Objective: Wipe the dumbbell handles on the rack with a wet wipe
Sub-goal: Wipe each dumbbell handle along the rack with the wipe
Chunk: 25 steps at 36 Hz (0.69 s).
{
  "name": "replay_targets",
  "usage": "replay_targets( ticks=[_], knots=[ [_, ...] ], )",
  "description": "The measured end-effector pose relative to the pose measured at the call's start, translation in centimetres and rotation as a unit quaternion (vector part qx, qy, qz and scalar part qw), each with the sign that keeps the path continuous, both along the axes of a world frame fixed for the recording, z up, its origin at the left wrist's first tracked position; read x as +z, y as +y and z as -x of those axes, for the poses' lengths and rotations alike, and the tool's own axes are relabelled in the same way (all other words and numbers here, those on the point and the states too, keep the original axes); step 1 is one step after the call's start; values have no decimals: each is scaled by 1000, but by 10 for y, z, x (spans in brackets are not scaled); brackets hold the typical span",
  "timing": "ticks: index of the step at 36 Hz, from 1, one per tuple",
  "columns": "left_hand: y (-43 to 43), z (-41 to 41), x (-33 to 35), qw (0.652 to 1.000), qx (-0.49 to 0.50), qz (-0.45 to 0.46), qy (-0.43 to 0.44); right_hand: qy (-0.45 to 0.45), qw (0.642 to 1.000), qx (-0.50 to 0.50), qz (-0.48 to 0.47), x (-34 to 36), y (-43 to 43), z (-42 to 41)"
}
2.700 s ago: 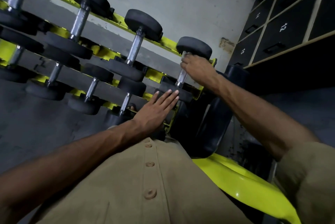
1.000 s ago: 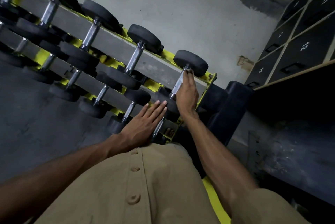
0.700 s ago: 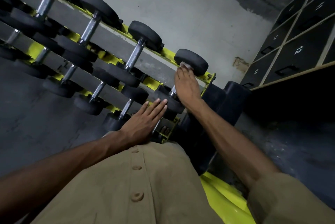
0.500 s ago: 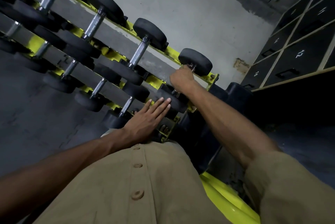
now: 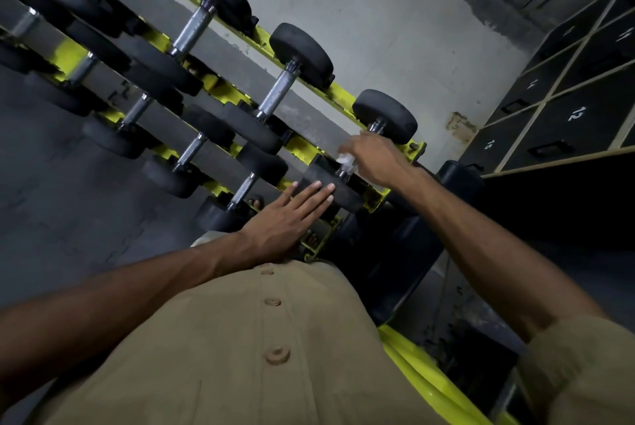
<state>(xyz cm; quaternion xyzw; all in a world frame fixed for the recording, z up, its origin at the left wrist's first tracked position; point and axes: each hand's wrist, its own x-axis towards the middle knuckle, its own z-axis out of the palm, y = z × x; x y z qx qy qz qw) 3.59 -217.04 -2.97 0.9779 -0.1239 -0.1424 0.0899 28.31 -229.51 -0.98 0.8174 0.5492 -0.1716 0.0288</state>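
Observation:
A yellow rack (image 5: 311, 146) carries rows of black dumbbells with metal handles. My right hand (image 5: 376, 158) is wrapped around the handle of the rightmost top-row dumbbell (image 5: 386, 115), gripping a crumpled white wet wipe (image 5: 345, 160) that peeks out on its left side. Most of that handle is hidden under the hand. My left hand (image 5: 287, 218) lies flat with straight fingers on the near black head (image 5: 340, 192) of the same dumbbell. The neighbouring handle (image 5: 276, 89) is bare.
Dark numbered lockers (image 5: 556, 108) fill the right side. A black padded bench (image 5: 405, 249) with a yellow frame (image 5: 429, 387) stands close beside the rack's right end. Grey wall behind, dark floor (image 5: 68, 218) at left.
My right hand slid along the rightmost handle, from lying stretched over it to a closed grip lower down, and the wipe now shows. My left hand stayed flat on the near head.

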Motion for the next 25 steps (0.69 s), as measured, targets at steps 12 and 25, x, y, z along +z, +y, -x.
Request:
replay_targets(
  ticks=[12,25],
  knots=[
    [2,-2,3,1000,-19,-7,5,22,997,78,-1,-7,-15,31],
    [-3,1,-2,1000,0,-6,-8,232,820,-500,-150,-44,-33,65]
  ],
)
